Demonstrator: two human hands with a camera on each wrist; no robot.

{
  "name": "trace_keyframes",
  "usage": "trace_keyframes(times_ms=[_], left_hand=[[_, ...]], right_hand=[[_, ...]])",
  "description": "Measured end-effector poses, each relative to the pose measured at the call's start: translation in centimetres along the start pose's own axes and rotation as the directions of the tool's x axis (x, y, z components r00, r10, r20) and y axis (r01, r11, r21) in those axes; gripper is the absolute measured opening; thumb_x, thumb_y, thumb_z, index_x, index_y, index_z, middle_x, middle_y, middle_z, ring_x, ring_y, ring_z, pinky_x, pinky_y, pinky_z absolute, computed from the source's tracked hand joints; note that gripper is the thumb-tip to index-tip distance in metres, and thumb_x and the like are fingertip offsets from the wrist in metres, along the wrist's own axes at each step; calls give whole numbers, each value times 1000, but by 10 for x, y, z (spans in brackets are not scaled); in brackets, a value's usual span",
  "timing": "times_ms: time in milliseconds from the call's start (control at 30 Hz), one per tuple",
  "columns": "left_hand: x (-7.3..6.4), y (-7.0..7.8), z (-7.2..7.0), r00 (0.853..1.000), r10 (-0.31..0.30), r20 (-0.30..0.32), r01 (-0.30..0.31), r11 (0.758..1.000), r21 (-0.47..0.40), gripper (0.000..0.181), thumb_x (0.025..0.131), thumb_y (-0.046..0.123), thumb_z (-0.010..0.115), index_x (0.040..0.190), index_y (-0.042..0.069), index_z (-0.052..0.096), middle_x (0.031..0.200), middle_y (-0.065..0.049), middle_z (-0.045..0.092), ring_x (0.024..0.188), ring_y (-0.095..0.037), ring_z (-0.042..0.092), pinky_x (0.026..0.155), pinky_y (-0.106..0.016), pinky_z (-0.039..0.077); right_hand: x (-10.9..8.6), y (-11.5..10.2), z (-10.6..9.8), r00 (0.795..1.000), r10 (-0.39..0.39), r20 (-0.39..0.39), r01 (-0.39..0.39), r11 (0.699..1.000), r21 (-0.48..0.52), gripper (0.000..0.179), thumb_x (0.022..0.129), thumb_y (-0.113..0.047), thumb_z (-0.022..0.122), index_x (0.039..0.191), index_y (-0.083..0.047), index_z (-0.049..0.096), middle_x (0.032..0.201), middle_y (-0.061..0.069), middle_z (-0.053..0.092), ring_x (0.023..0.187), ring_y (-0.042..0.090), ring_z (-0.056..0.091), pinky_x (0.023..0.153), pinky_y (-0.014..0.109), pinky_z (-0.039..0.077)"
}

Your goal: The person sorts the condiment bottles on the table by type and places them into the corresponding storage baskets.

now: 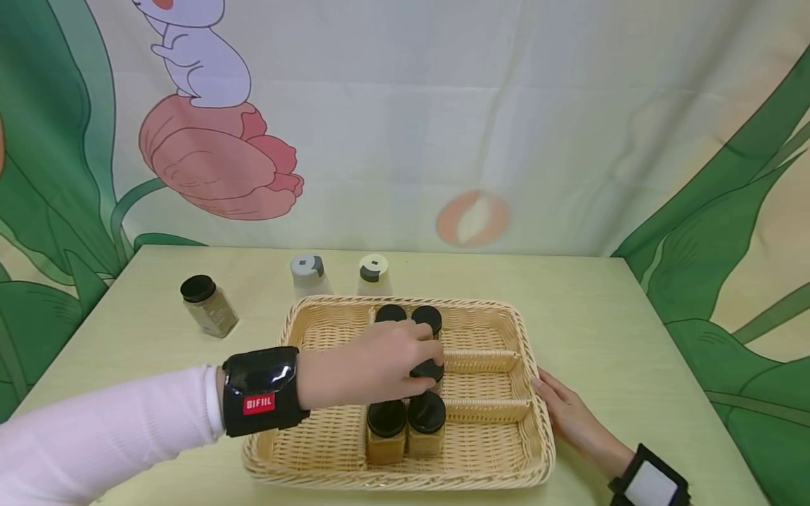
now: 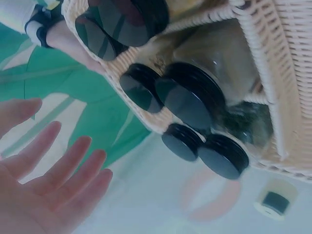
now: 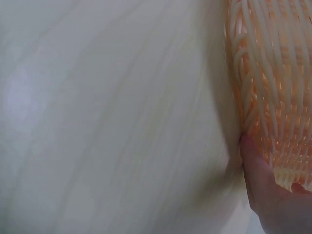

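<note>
A woven basket (image 1: 399, 482) with dividers stands on the table and holds several glass jars with black lids. My left hand (image 1: 386, 355) is over the basket's middle, its fingers near the lid of a middle-row jar (image 1: 429, 370). In the left wrist view that hand (image 2: 53, 180) has its fingers spread and apart from the jars, with nothing in it. Two front jars (image 1: 426, 439) stand side by side, and two more lids (image 1: 427, 318) show at the back. My right hand (image 1: 572, 414) touches the basket's right side with extended fingers.
Outside the basket, a black-lidded jar (image 1: 211, 309) stands at the table's left. Behind the basket are a bottle with a grey-and-white cap (image 1: 309, 275) and a cream-capped bottle (image 1: 375, 275). A printed curtain (image 1: 392, 140) hangs along the table's back edge.
</note>
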State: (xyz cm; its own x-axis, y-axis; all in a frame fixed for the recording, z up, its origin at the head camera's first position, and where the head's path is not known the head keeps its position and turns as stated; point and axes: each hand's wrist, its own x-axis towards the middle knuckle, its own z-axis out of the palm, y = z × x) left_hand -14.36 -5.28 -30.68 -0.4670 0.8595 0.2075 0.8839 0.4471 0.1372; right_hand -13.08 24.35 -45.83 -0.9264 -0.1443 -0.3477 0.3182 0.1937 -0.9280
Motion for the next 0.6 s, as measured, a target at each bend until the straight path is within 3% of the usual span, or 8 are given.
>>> trace_keyframes(times_ms=[200, 300, 433, 600], left_hand=[[-13, -19, -4, 993, -68, -92, 64, 997, -46, 17, 76, 16, 66, 88, 7, 60, 80, -5, 55, 66, -14, 48, 56, -27, 46], [-20, -29, -6, 983, -136, -121, 134, 991, -24, 17, 75, 16, 67, 87, 7, 59, 80, -4, 54, 64, -14, 48, 54, -27, 46], [-32, -39, -11, 964, -244, -107, 245, 970, -12, 19, 75, 19, 67, 89, 9, 60, 85, -5, 57, 70, -17, 53, 55, -30, 49], [-47, -52, -16, 940, -326, -100, 326, 945, -10, 19, 77, 20, 65, 91, 8, 60, 85, -6, 58, 73, -18, 54, 59, -33, 49]], right_hand=[[1, 1, 0, 1000, 3, 1, -3, 1000, -5, 69, 88, -49, 42, 138, -10, 16, 140, 28, 21, 113, 38, 40, 84, 45, 45], [2, 1, 0, 1000, 7, -7, -7, 1000, -11, 71, 87, -50, 43, 138, -10, 16, 140, 28, 21, 113, 38, 39, 84, 45, 45], [2, 1, 0, 1000, 6, -11, -6, 1000, -6, 70, 87, -50, 43, 138, -11, 16, 140, 28, 21, 113, 38, 39, 84, 45, 45], [2, 2, 0, 1000, 5, -10, -5, 1000, -1, 70, 87, -50, 44, 138, -11, 16, 140, 28, 22, 113, 38, 40, 83, 45, 46]])
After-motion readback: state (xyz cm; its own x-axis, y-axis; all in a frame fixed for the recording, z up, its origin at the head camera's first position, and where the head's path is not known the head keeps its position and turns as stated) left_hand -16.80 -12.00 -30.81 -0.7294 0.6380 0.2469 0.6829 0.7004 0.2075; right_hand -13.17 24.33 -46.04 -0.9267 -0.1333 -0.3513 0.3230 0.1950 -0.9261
